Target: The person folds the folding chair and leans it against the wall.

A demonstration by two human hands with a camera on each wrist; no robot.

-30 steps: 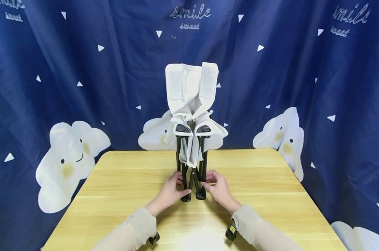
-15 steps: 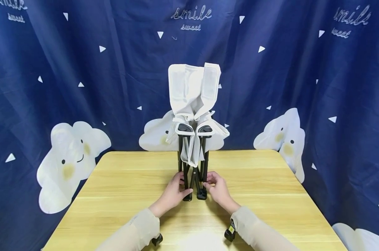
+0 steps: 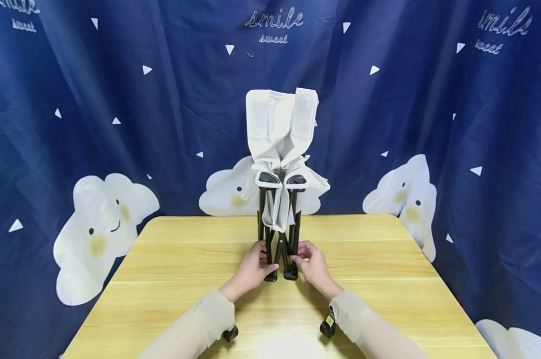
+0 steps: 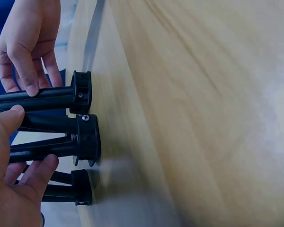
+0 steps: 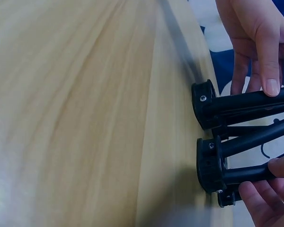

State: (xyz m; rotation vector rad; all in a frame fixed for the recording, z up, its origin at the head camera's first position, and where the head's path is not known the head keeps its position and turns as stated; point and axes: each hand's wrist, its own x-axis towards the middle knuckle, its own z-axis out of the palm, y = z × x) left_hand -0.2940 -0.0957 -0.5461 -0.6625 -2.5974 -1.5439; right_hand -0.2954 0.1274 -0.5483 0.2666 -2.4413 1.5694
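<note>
A folded camp chair with white fabric [image 3: 259,117] and black tube legs [image 3: 269,244] stands upright near the table's middle in the head view. Its seat cloth is bunched between the legs, and the back panel sticks up on top. My left hand [image 3: 250,269] grips the legs low on the left, thumb across the front one and fingertips behind. On the opposite side, my right hand [image 3: 316,270] pinches a leg just above its foot. Black plastic feet [image 4: 89,137] sit close over the tabletop in the left wrist view. The right wrist view shows screwed foot caps [image 5: 209,163].
The chair rests over a light wooden table [image 3: 185,239] with rounded back corners. Behind it hangs a navy curtain [image 3: 172,109] with white clouds and triangles. Black wrist devices [image 3: 328,324] show under both sleeves.
The folded chair has shifted slightly right and away from me, its feet now higher in the head view. Both hands keep their grip, the left having moved along with it.
</note>
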